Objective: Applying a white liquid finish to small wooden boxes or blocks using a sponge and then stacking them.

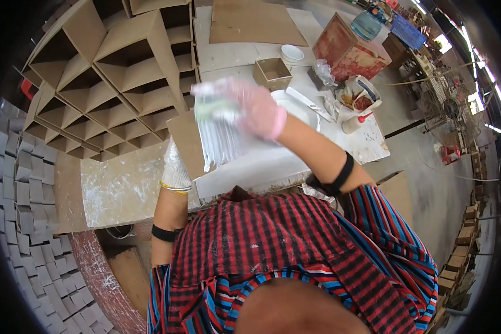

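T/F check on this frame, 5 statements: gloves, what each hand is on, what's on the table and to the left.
1. Both hands wear gloves. True: the right hand has a pink glove, the left hand a whitish one.
2. The right hand holds a brush over the cardboard sheet. True: the brush is motion-blurred above the cardboard sheet, which carries white streaks.
3. The left hand is raised off the table. False: it rests at the sheet's lower edge.
4. A small open cardboard box sits on the table. True: the box is beside a white bowl.
5. The stacked boxes at left are closed. False: the open boxes show empty insides.
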Demonstrator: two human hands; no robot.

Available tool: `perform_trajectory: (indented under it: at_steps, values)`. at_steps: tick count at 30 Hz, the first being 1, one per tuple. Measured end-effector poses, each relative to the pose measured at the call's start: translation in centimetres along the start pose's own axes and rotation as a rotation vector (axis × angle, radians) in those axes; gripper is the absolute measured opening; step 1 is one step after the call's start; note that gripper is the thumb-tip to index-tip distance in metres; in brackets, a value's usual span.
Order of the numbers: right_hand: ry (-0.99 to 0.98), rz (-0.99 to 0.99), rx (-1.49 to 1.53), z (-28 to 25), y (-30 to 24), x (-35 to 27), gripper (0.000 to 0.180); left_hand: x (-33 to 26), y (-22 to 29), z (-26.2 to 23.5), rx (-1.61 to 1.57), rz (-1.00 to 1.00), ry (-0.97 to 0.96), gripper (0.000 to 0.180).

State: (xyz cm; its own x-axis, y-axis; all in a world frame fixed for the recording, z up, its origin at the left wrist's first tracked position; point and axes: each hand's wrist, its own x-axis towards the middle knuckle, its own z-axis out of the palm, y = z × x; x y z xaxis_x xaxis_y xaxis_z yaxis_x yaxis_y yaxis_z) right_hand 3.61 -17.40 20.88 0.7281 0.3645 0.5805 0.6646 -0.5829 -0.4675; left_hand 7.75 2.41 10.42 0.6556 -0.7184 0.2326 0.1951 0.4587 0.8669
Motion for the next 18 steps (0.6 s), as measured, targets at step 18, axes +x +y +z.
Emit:
perform_trajectory:
  at_steps: [18]
  values:
    - [-0.064, 0.04, 0.253, -0.3, 0.4, 0.8, 0.047, 0.2, 0.2, 2.5, -0.149, -0.159, 0.322, 0.046]
